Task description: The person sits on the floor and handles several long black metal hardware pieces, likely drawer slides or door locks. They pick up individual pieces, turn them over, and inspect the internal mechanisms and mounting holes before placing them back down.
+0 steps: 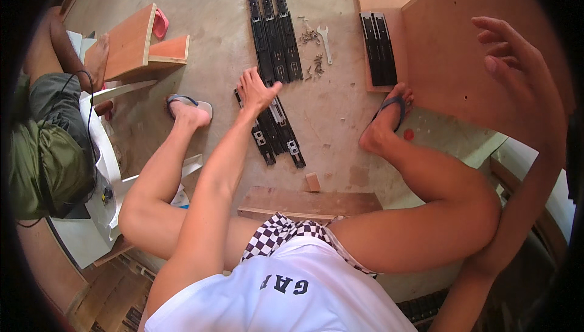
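Observation:
Several black metal drawer slides (277,46) lie side by side on the floor in front of me. My left hand (257,93) reaches down onto the nearer drawer slides (277,128), fingers bent over the left edge and thumb out to the right. It grips at least one slide, though the palm hides how many. My right hand (510,67) is raised at the right, empty, with its fingers loosely bent and apart. Behind it stands a large reddish-brown wooden panel (447,46). Another pair of black slides (378,49) is on the wooden piece beside that panel.
Small screws (311,35) and a wrench (326,45) lie right of the slides. A wood scrap (312,182) and a board (304,201) are near my lap. At left, another person's leg and foot (97,58) are beside a wooden assembly (131,43); a green bag (52,161) sits nearer.

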